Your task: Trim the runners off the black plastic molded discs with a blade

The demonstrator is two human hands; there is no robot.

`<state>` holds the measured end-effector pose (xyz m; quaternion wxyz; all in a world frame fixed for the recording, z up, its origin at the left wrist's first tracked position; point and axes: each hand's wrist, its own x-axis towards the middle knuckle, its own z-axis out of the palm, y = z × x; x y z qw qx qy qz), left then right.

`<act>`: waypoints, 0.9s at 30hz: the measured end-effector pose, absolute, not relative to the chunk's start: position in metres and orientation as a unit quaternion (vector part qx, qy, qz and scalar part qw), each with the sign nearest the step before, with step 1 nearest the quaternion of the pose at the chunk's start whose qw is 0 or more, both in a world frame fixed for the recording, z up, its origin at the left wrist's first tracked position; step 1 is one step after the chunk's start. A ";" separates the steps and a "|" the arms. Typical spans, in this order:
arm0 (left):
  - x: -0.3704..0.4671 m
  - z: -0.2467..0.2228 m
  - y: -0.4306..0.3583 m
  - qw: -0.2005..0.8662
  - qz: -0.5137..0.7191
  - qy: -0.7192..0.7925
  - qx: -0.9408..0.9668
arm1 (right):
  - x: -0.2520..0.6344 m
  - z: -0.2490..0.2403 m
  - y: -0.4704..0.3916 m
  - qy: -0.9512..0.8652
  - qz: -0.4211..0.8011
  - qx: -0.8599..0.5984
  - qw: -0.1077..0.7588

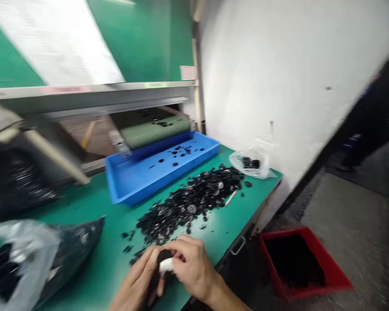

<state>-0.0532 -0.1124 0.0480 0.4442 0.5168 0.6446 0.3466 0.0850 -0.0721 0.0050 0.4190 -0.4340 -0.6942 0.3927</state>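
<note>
My left hand [142, 276] is closed around a small black round piece [164, 255] at the bottom middle of the head view. My right hand [192, 268] meets it from the right, its fingers bent and closed at the same piece. A small white scrap [166, 264] shows between my hands, against the black piece. Blur hides whether it is cloth, tape or a finger cover. Just beyond my fingers lies a long heap of small black discs [194, 203], some of them shiny, on the green tabletop [116, 246].
Behind the heap, a blue tray [139, 201] holds scattered black pieces under a green ribbed conveyor belt [155, 131]. A clear plastic bag [262, 168] sits by the white wall. At left lies a filled bag [74, 244]. A red bin [339, 280] stands on the floor.
</note>
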 end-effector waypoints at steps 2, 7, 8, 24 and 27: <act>-0.063 0.043 -0.120 0.516 0.367 0.613 0.472 | 0.082 0.006 -0.079 -0.718 0.377 -0.405 0.421; -0.081 0.026 -0.114 0.567 0.325 0.556 0.513 | 0.082 -0.002 -0.083 -0.770 0.354 -0.362 0.387; -0.082 0.022 -0.112 0.572 0.319 0.545 0.523 | 0.084 -0.003 -0.081 -0.778 0.358 -0.358 0.372; -0.097 0.002 -0.087 0.564 0.579 0.515 0.287 | 0.072 0.018 -0.024 -0.871 0.183 -0.410 0.200; -0.107 0.002 -0.078 0.566 0.631 0.474 0.238 | 0.070 0.024 -0.010 -0.906 0.129 -0.389 0.104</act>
